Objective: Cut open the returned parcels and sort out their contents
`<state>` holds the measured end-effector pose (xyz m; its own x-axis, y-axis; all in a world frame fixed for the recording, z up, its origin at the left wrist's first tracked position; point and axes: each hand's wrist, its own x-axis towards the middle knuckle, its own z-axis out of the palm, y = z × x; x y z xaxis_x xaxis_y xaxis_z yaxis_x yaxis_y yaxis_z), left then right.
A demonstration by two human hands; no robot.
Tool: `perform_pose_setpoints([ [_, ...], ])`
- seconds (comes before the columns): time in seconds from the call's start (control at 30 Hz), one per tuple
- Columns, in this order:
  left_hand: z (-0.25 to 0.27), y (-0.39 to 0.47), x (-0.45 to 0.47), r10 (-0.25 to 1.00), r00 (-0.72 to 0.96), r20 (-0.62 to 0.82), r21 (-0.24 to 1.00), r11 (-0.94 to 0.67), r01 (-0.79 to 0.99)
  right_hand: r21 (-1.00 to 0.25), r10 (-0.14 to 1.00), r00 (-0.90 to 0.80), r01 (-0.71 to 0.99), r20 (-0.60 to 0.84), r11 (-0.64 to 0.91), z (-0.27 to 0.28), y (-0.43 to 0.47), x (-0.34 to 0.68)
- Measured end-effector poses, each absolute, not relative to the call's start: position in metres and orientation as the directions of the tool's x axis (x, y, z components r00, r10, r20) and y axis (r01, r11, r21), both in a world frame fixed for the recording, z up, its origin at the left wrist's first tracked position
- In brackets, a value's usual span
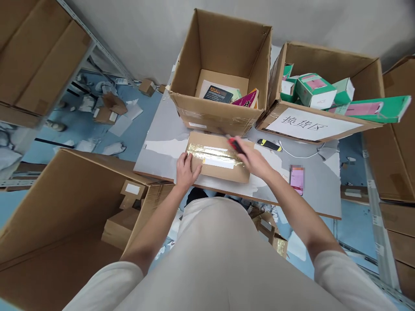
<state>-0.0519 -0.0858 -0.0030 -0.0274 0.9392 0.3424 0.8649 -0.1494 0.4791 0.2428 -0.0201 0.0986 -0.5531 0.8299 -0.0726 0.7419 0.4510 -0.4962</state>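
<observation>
A closed cardboard box with shiny tape and white labels on top lies flat on the table in front of me. My left hand holds its left end, fingertips on the top and thumb near the front edge. In my right hand is a red and black utility knife, held above the box's right part. The knife's blade points up and left; whether it touches the box I cannot tell. A second, yellow and black utility knife lies on the table just right of the box.
Behind stands an open carton with several books; right of it, another carton holds green and white boxes. A phone lies on the table, near a white cable. A large open carton stands at left.
</observation>
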Motion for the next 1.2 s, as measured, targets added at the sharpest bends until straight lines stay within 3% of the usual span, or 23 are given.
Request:
perform_pose_setpoints([
  [0.13,-0.011,-0.083,-0.053,0.9,0.0,0.435,0.45,-0.217,0.866,-0.38,0.619,-0.737,0.673,-0.271,0.634,0.114,0.008,0.165],
  [0.3,-0.014,-0.084,-0.054,0.905,-0.011,0.425,0.467,-0.209,0.859,-0.258,0.545,-0.737,0.661,-0.4,0.704,0.107,0.015,0.141],
  [0.63,-0.012,-0.084,-0.057,0.932,0.014,0.361,0.508,-0.209,0.836,-0.152,0.567,-0.676,0.695,-0.471,0.702,0.117,0.011,0.12],
  [1.2,-0.015,-0.085,-0.063,0.964,0.047,0.261,0.493,-0.175,0.852,-0.219,0.572,-0.648,0.736,-0.503,0.641,0.104,0.015,0.135],
])
